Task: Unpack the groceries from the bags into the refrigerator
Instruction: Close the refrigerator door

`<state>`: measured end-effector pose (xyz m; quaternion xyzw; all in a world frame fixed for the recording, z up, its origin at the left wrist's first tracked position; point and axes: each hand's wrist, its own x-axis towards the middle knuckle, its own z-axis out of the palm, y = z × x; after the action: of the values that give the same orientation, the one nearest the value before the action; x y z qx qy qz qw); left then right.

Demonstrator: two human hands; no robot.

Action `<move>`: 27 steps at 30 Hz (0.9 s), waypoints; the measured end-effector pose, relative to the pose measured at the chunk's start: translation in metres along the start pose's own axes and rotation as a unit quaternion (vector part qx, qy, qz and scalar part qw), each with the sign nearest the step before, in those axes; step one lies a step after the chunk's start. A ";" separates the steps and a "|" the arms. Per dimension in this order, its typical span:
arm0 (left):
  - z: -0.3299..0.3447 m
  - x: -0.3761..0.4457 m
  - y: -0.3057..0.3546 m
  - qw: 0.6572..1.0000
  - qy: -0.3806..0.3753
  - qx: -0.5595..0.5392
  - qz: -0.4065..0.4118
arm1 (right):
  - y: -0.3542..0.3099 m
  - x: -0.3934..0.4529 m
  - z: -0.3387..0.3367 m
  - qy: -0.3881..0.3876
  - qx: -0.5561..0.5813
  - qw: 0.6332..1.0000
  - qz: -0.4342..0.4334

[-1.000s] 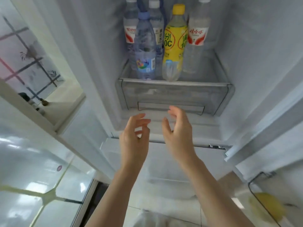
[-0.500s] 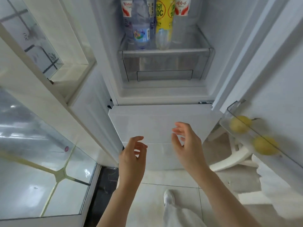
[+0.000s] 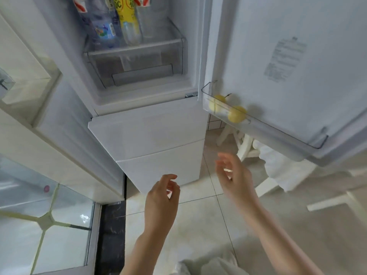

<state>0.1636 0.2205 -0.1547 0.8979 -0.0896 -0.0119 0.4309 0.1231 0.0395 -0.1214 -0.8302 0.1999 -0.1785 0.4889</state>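
The white refrigerator (image 3: 151, 132) stands open, its door (image 3: 294, 56) swung out to the right. Several drink bottles (image 3: 111, 22) stand on the shelf above a clear drawer (image 3: 139, 64). Two yellow fruits (image 3: 236, 114) lie in the door's lower bin (image 3: 278, 132). My left hand (image 3: 161, 203) hangs in front of the lower freezer drawers, fingers loosely curled, holding nothing. My right hand (image 3: 234, 175) is off to the right below the door bin, fingers apart and empty. A white bag (image 3: 282, 171) sits on the floor under the door.
A cabinet with glass panels (image 3: 45, 225) flanks the refrigerator on the left. White stool legs (image 3: 244, 145) stand on the beige tiled floor (image 3: 198, 225) behind the door. My light trousers show at the bottom edge.
The view has dropped and swung right, away from the fridge shelf. Both empty hands have lowered from the drawer front toward the floor, the right one moving out to the right.
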 end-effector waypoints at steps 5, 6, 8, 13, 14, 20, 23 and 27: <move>0.052 -0.016 0.050 0.996 -0.029 0.018 0.077 | 0.025 -0.011 -0.067 0.045 0.039 0.998 0.027; 0.064 -0.019 0.062 0.995 -0.031 0.019 0.096 | 0.031 -0.012 -0.081 0.048 0.053 0.997 0.032; 0.089 -0.024 0.087 0.991 -0.023 0.017 0.134 | 0.041 -0.013 -0.112 0.049 0.083 0.995 0.041; 0.156 -0.036 0.154 0.975 0.021 -0.007 0.221 | 0.066 -0.006 -0.197 0.072 0.089 0.993 0.019; 0.167 -0.038 0.166 0.970 0.039 -0.009 0.240 | 0.072 -0.003 -0.212 0.075 0.086 0.993 0.017; 0.210 -0.039 0.227 0.949 0.130 0.000 0.288 | 0.103 0.018 -0.283 0.110 0.079 0.991 0.001; 0.220 -0.035 0.241 0.947 0.126 0.028 0.295 | 0.100 0.035 -0.307 0.142 0.090 0.986 -0.017; 0.226 -0.034 0.239 0.957 0.097 0.077 0.263 | 0.094 0.065 -0.324 0.135 0.071 0.987 -0.048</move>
<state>0.0725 -0.0941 -0.1132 0.8699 -0.2806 0.1960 0.3551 0.0049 -0.2744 -0.0493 -0.7701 0.2109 -0.3261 0.5062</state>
